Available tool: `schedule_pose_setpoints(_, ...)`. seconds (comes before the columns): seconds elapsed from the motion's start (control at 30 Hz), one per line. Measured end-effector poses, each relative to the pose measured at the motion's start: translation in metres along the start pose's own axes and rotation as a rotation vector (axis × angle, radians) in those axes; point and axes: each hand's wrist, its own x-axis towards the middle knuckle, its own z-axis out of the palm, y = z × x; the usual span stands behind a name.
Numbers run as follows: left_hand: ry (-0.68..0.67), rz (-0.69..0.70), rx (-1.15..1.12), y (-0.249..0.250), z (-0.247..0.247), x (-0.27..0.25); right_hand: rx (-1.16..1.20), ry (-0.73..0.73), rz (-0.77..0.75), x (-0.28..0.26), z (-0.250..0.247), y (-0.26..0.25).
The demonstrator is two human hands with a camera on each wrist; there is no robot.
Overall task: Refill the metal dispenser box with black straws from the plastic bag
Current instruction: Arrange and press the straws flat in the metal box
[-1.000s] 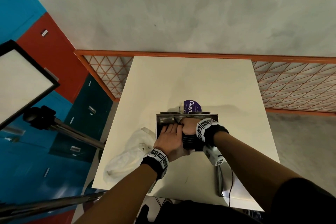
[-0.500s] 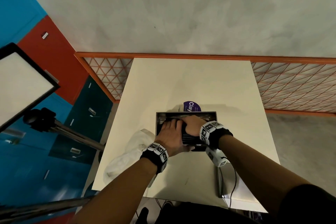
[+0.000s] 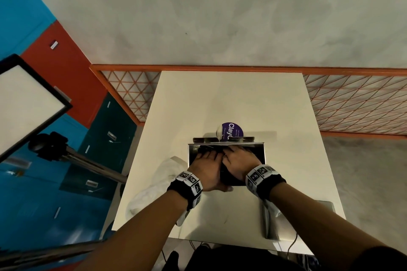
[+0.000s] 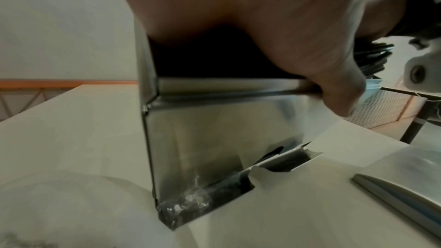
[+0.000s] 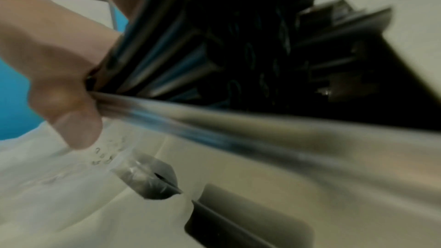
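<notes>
- Both hands are working together inside the open top of the metal dispenser box, which is standing near the middle of the worktop.
- The left hand is lying over the black straws with rather straight fingers, its thumb hooking over the front rim of the box; it is pressing more than gripping.
- The right hand is resting on the bundle beside it, touching the left one; I cannot tell if its fingers are curling around the straws.
- The plastic bag is lying crumpled on the worktop, just left of the box.
- In my judgement the risk is here: some straw ends are fanning out and standing over the front rim, so pressing down could bend them or push them out onto the worktop.
- The box is shiny and light-looking; uneven pushing from two hands could slide it toward the purple round label behind it.
- Compared to one second ago, the hands are sitting deeper and flatter in the box, and the right hand is reaching more to the far wall, so the bundle is settling down.
</notes>
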Motion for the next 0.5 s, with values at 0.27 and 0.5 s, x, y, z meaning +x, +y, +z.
schedule_pose_setpoints(0.27,0.007,0.005,0.016,0.005,0.001,-0.009,0.056,-0.218,0.118,0.020,-0.001,0.003)
schedule_pose_setpoints(0.5,0.127,0.057,0.026,0.008,-0.002,-0.015,0.036,-0.183,0.007,0.009,-0.002,0.008)
